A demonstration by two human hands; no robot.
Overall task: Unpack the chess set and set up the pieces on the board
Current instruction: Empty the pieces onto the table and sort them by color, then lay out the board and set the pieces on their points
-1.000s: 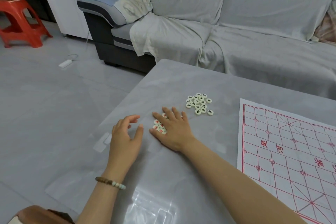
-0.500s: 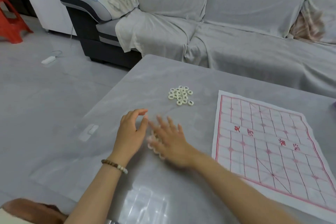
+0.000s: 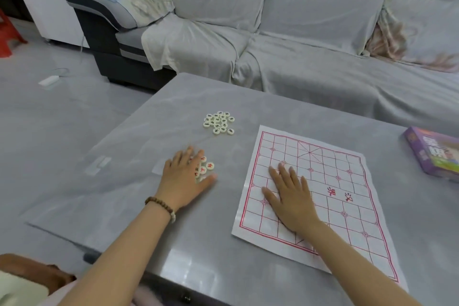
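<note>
A white paper chess board [image 3: 330, 181] with red grid lines lies on the grey table [image 3: 223, 243], right of centre. My right hand [image 3: 290, 194] lies flat on its left half, fingers straight. A cluster of white round pieces with red characters [image 3: 205, 169] sits on the table left of the board. My left hand [image 3: 183, 179] rests over that cluster with fingers spread, covering part of it. Farther back lies a second cluster of white pieces with black characters [image 3: 218, 122], untouched.
A purple game box [image 3: 433, 153] sits at the table's right edge. A grey covered sofa [image 3: 298, 45] stands behind the table. A small clear plastic item [image 3: 98, 164] lies near the table's left side. A red stool [image 3: 7, 35] stands far left on the floor.
My right hand left the red-character pieces and moved right onto the board. My left hand moved onto the red-character cluster. The camera view swung right, bringing the purple box into sight.
</note>
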